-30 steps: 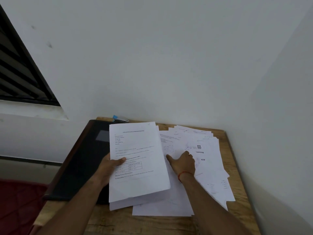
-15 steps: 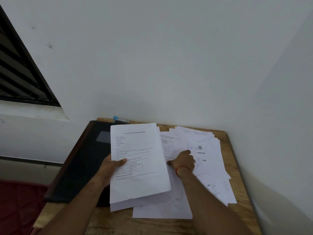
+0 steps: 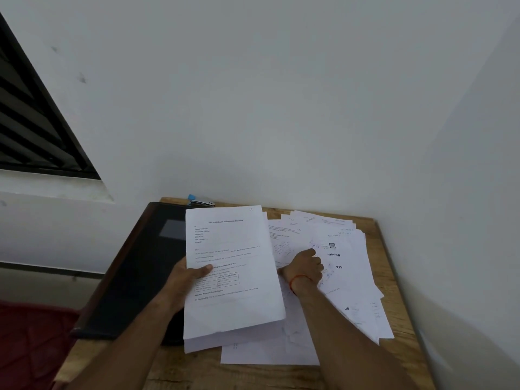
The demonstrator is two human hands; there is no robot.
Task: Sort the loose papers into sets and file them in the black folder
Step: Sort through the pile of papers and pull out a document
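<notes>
My left hand (image 3: 185, 280) grips a stack of printed white sheets (image 3: 233, 266) by its left edge, thumb on top, held just above the table. Under and left of that stack lies the black folder (image 3: 132, 274), closed and flat, overhanging the table's left side. Loose papers (image 3: 343, 271) are fanned across the right half of the small wooden table (image 3: 391, 288). My right hand (image 3: 306, 267) rests on that spread with its fingers curled over a sheet; whether it pinches the sheet is hidden.
A small stapler with a blue tip (image 3: 199, 201) lies at the table's back edge by the wall. White walls close in behind and to the right. A dark louvred window (image 3: 33, 122) is at the left, a red surface (image 3: 31, 342) below.
My right hand has gone from flat, spread fingers on the loose papers to curled fingers, and has drawn back slightly. The left hand's stack has stayed put.
</notes>
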